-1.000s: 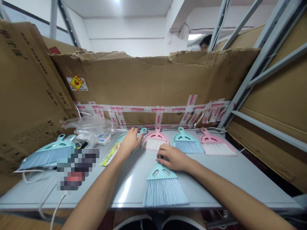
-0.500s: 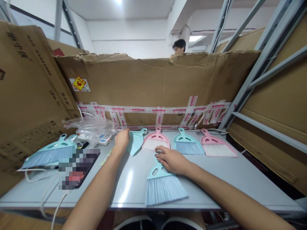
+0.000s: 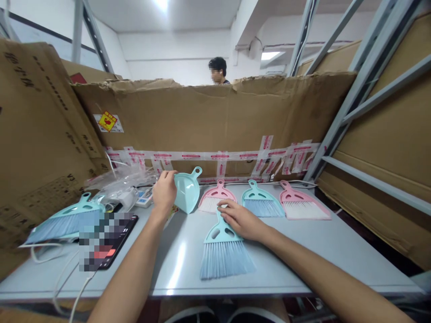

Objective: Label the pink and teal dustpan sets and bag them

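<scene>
My left hand (image 3: 164, 192) grips the edge of a teal plastic dustpan (image 3: 187, 191), holding it tilted up above the table with its hooked handle end on top. My right hand (image 3: 240, 220) lies over the handle of a small brush with pale blue bristles and a teal head (image 3: 224, 253), its fingers curled on the handle's top. Beyond that hand stand a pink hand brush (image 3: 215, 199), a teal-and-blue hand brush (image 3: 261, 204) and another pink hand brush (image 3: 302, 207). All three lie flat, untouched.
A larger teal brush (image 3: 65, 223), a pixelated phone (image 3: 107, 242), a plastic bag (image 3: 117, 188) and white cables (image 3: 63, 278) lie left on the grey table (image 3: 303, 255). A taped cardboard sheet (image 3: 208, 119) stands behind it. A person (image 3: 218, 71) stands beyond.
My left hand has raised the teal dustpan off the table and tilted it upright. The person beyond the cardboard has moved left and shows more above its edge.
</scene>
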`<state>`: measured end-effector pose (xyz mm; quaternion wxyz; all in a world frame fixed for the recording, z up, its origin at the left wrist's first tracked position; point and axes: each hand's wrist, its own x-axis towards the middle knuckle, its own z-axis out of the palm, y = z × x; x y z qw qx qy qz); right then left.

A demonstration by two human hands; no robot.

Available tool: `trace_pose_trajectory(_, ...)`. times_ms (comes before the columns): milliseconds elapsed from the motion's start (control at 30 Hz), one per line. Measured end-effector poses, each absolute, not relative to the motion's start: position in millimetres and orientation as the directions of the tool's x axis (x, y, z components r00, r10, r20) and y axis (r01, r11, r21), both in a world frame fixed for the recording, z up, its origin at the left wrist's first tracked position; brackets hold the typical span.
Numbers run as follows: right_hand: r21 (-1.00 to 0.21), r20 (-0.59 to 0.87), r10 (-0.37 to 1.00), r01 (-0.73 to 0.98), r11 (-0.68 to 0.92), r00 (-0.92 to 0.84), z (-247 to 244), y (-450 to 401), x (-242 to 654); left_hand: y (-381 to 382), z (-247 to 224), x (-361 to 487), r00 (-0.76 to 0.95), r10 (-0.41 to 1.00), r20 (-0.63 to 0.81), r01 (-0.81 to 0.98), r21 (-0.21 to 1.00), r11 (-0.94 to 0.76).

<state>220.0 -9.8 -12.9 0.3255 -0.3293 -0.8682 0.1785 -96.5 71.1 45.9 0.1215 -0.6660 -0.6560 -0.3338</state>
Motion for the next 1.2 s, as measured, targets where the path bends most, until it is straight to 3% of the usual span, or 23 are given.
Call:
trace_pose_trajectory(133,-0.707,0.532,0.788,0.349,0.615,-0.310,-12.5,-0.4,225.0,56.8,57.9,-88.5,-0.121,0.699,0.705,0.922,0.341,-0.184)
trace_pose_trajectory(267,-0.827,0.495,0.860,0.236,0.510,-0.124,-4.5,3.0,230.8,58.1,58.5,-82.5,-0.174,0.603,0.779,0.804,0.465,-0.369)
trace_pose_trajectory(433,-0.867,0.487,0.869,0.072,0.493,-0.090,8.2,-0.2,237.2,68.1,28.0,-56.8,-0.091,0.818,0.568,0.533,0.722,-0.442)
trace_pose_trajectory(633,-0.795,0.598,0.792,0.033,0.605,-0.120,21.7,-5.1,246.8,64.1,-7.8,-26.0,0.094,0.903,0.419,0.418,0.807,-0.418)
trace_pose_trajectory(833,-0.747,0.660,0.751,0.099,0.657,0.000,35.2,-4.3,260.1,56.3,-5.2,-22.9,0.040,0.927,0.373,0.419,0.836,-0.354)
trace_pose_trajectory(1000,-0.665,0.707,0.694,0.204,0.718,-0.138,36.6,-0.7,267.8,37.3,0.0,-5.0,0.273,0.943,0.190,0.061,0.975,-0.214)
trace_pose_trajectory(1200,-0.381,0.750,0.568,0.480,0.790,-0.340,32.2,0.9,268.4,17.0,-5.3,20.4,0.432,0.890,0.146,-0.225,0.973,-0.050)
